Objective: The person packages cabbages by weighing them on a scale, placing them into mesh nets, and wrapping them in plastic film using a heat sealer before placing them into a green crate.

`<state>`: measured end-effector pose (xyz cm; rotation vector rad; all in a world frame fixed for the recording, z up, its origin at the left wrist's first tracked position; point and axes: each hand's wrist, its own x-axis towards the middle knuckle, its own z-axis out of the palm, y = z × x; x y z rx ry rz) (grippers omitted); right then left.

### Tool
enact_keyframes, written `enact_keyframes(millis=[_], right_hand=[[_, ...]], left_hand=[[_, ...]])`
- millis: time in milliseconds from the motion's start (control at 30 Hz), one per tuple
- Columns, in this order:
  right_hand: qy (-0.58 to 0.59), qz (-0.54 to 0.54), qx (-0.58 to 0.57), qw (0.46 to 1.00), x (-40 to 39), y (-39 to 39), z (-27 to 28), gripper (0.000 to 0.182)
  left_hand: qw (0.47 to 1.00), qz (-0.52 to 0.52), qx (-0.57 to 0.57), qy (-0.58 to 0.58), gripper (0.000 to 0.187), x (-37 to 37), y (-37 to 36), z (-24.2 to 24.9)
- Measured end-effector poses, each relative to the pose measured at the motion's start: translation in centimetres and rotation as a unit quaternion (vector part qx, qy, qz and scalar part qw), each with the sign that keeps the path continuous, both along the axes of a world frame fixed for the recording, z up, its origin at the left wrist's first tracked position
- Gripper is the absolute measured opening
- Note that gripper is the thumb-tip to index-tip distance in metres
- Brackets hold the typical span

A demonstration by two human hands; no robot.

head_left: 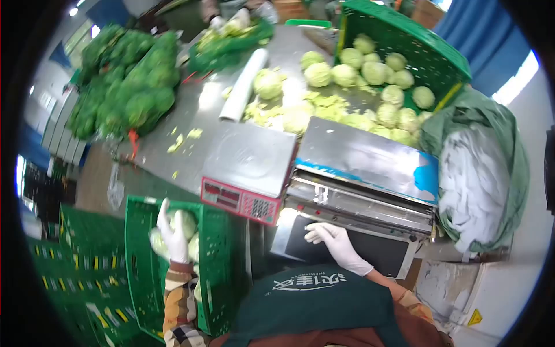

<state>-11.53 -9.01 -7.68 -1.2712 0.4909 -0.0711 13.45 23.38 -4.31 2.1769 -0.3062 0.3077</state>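
Note:
My left hand (176, 243), in a white glove, reaches into a green crate (214, 254) at lower left. Its fingers are stretched apart over a pale green cabbage (186, 224); other heads lie beside and under the hand, partly hidden. Also gloved in white, my right hand (332, 238) is over the black plate (370, 251) at the front of a wrapping machine (364, 162). Its fingers are loosely bent, with nothing visible in them. To the left of the machine is a digital scale (251, 162) with a red-edged panel and a bare pan.
Loose cabbages (373, 72) spill from a tipped green crate (404, 34) at the back right. A roll of film (245, 84) lies among leaves. Net sacks (130, 81) fill the left. Stacked crates (75, 254) stand lower left; a green bag (480, 168) is at right. Another person's hands (237, 22) work opposite.

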Motion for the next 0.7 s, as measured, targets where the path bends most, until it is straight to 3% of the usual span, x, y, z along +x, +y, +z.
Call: enact_keyframes(millis=[100, 167, 233, 267, 300, 333, 367, 400, 467, 533, 567, 633, 667, 700], right_hand=[[-0.012, -0.016, -0.080, 0.997, -1.5, -1.9, 2.0, 0.026], [-0.003, -0.048, -0.123, 0.991, -2.9, -3.4, 2.5, 0.025], [0.018, -0.093, -0.151, 0.984, -4.4, -5.2, 3.8, 0.024], [0.034, -0.126, -0.152, 0.980, -5.3, -6.2, 3.8, 0.024], [0.050, -0.158, -0.153, 0.974, -6.1, -7.0, 3.7, 0.023], [0.061, -0.194, -0.145, 0.968, -6.6, -7.7, 4.4, 0.023], [0.073, -0.229, -0.135, 0.961, -7.2, -8.5, 4.8, 0.023], [0.075, -0.236, -0.203, 0.947, -8.1, -9.4, 4.1, 0.023], [0.110, -0.290, -0.205, 0.928, -8.7, -10.7, 6.0, 0.023], [0.118, -0.339, -0.231, 0.904, -9.7, -12.2, 6.3, 0.023], [0.115, -0.361, -0.250, 0.891, -10.1, -12.9, 6.1, 0.023], [0.119, -0.409, -0.195, 0.883, -10.8, -14.1, 5.2, 0.023], [0.123, -0.415, -0.195, 0.880, -10.7, -14.6, 5.3, 0.023], [0.125, -0.422, -0.193, 0.877, -10.5, -15.0, 5.1, 0.023]], left_hand=[[0.982, -0.169, -0.003, -0.087, 0.049, 3.4, -13.7, 2.2], [0.967, -0.249, 0.031, -0.050, 0.058, 5.9, -21.2, 2.4], [0.950, -0.302, -0.020, 0.077, 0.074, 9.5, -28.3, -0.3], [0.939, -0.312, -0.047, 0.139, 0.088, 12.0, -31.6, -3.1], [0.938, -0.322, 0.000, 0.126, 0.105, 15.5, -34.3, -7.8], [0.913, -0.305, 0.047, 0.268, 0.120, 14.1, -36.7, -4.7], [0.930, -0.282, 0.077, 0.220, 0.125, 17.7, -39.2, -11.5], [0.929, -0.276, 0.109, 0.222, 0.118, 18.6, -40.9, -13.3], [0.925, -0.273, 0.142, 0.221, 0.112, 20.0, -43.5, -15.6], [0.875, -0.384, 0.065, 0.288, 0.090, 21.4, -44.7, -16.6], [0.873, -0.384, 0.067, 0.291, 0.090, 22.0, -44.6, -16.6], [0.829, -0.351, -0.081, 0.428, 0.070, 21.8, -43.5, -13.4], [0.792, -0.262, -0.186, 0.518, 0.056, 22.2, -42.8, -13.4], [0.755, -0.244, -0.282, 0.539, 0.057, 21.4, -42.1, -12.3]])
